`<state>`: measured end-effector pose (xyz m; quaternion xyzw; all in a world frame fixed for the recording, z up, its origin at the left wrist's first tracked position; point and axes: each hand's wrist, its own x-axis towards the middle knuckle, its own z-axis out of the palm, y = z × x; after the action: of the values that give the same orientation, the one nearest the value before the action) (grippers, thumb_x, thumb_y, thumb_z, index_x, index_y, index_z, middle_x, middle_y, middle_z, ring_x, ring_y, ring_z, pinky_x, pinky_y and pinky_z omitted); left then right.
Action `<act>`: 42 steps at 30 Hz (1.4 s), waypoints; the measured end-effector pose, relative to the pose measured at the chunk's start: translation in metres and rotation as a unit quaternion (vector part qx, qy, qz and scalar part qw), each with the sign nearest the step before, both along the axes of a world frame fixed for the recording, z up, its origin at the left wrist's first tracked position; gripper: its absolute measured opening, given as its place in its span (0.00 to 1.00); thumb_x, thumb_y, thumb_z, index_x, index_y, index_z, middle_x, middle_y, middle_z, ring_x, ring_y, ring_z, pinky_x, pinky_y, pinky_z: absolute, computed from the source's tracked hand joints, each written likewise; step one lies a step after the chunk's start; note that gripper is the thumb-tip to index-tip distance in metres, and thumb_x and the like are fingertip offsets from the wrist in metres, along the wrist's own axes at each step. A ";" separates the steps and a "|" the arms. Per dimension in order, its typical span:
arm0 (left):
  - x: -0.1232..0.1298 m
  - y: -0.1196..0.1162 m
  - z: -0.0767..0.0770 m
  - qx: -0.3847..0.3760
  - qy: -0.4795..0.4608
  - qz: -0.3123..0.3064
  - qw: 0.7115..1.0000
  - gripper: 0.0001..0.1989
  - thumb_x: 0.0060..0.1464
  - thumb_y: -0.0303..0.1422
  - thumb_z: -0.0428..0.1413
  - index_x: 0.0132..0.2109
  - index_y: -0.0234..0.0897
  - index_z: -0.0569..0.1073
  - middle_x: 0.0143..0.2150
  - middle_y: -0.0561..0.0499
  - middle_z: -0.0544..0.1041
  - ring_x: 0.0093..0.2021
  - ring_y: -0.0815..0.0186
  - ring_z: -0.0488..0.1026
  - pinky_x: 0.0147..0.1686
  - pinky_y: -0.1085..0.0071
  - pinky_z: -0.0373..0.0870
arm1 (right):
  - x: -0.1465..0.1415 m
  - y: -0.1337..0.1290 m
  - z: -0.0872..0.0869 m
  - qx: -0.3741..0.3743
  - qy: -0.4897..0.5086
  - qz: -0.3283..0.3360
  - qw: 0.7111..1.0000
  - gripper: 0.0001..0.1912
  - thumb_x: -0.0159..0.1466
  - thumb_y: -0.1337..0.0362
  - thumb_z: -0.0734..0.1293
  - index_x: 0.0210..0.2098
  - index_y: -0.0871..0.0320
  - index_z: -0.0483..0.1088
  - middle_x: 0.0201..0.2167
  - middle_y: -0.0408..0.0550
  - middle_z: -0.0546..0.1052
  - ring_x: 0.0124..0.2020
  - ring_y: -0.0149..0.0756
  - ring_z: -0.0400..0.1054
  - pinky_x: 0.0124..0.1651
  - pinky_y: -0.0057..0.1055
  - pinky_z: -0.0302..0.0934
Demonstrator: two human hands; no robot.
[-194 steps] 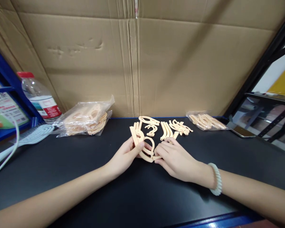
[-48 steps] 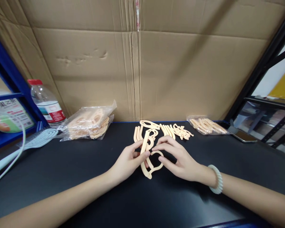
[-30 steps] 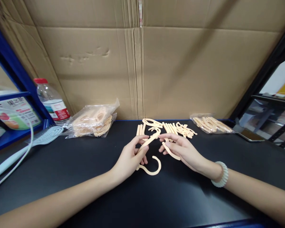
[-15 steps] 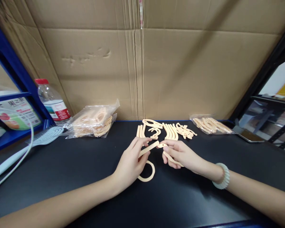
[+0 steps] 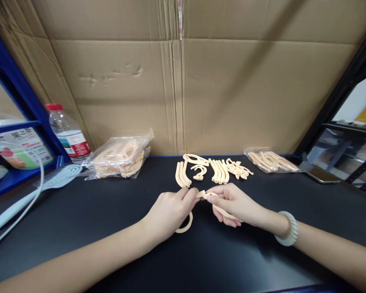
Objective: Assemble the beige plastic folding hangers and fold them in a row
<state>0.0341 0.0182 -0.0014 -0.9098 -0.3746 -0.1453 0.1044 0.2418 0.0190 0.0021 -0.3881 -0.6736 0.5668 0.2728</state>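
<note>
My left hand [image 5: 172, 209] is closed round a pale beige plastic piece, whose tip [image 5: 200, 194] shows past the fingertips. My right hand [image 5: 236, 203] grips a curved beige piece [image 5: 224, 212] with a small hole near its end. The two held pieces meet, or nearly so, between the hands. A beige ring-shaped part [image 5: 187, 226] shows under my left hand, which hides much of it. Beyond the hands lie slim curved pieces on the left [image 5: 182, 174] and right [image 5: 220, 171], with hook-shaped pieces [image 5: 199, 172] between them.
Bagged beige parts [image 5: 118, 156] lie at the back left, and another bag [image 5: 270, 160] at the back right beside a phone-like object [image 5: 320, 174]. A pale blue brush [image 5: 59, 176], a cable and a red-capped bottle [image 5: 71, 136] are on the left. Cardboard [image 5: 232, 81] stands behind.
My left hand has turned over, knuckles up, and covers more of its piece. Both hands have come slightly nearer. The ring part sits a little further left.
</note>
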 end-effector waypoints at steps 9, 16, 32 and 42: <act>0.004 -0.002 0.000 0.006 0.074 0.007 0.997 0.15 0.67 0.31 0.37 0.37 0.35 0.66 0.23 0.51 0.71 0.19 0.64 0.71 0.18 0.75 0.62 | -0.004 -0.004 -0.002 0.009 -0.036 -0.023 0.999 0.19 0.63 0.54 0.61 0.22 0.59 0.63 0.09 0.35 0.65 0.06 0.21 0.53 0.07 0.17 0.44; 0.006 -0.004 0.002 -0.026 0.083 0.038 0.995 0.18 0.68 0.35 0.35 0.36 0.36 0.65 0.21 0.52 0.70 0.18 0.63 0.71 0.19 0.74 0.61 | -0.003 -0.008 -0.006 0.093 -0.084 -0.062 0.990 0.21 0.64 0.52 0.61 0.20 0.58 0.60 0.10 0.36 0.65 0.07 0.21 0.54 0.09 0.18 0.44; 0.006 0.001 0.003 -0.143 -0.082 0.058 0.985 0.17 0.66 0.35 0.39 0.30 0.38 0.64 0.19 0.53 0.68 0.18 0.65 0.67 0.20 0.73 0.55 | 0.001 -0.014 -0.010 0.487 -0.209 -0.040 0.847 0.17 0.70 0.62 0.55 0.27 0.59 0.65 0.20 0.43 0.71 0.18 0.28 0.64 0.22 0.25 0.55; 0.009 0.009 0.004 -0.452 -0.441 0.108 0.768 0.14 0.58 0.43 0.49 0.31 0.37 0.65 0.14 0.61 0.62 0.11 0.74 0.55 0.12 0.79 0.51 | 0.045 0.026 0.027 0.639 -0.172 -0.166 0.731 0.09 0.66 0.68 0.61 0.37 0.56 0.74 0.36 0.50 0.72 0.36 0.36 0.67 0.37 0.34 0.62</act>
<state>0.0430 0.0269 0.0022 -0.6415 -0.4973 -0.3317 -0.4808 0.2872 0.0450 0.0292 -0.3185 -0.8374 -0.1282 0.4253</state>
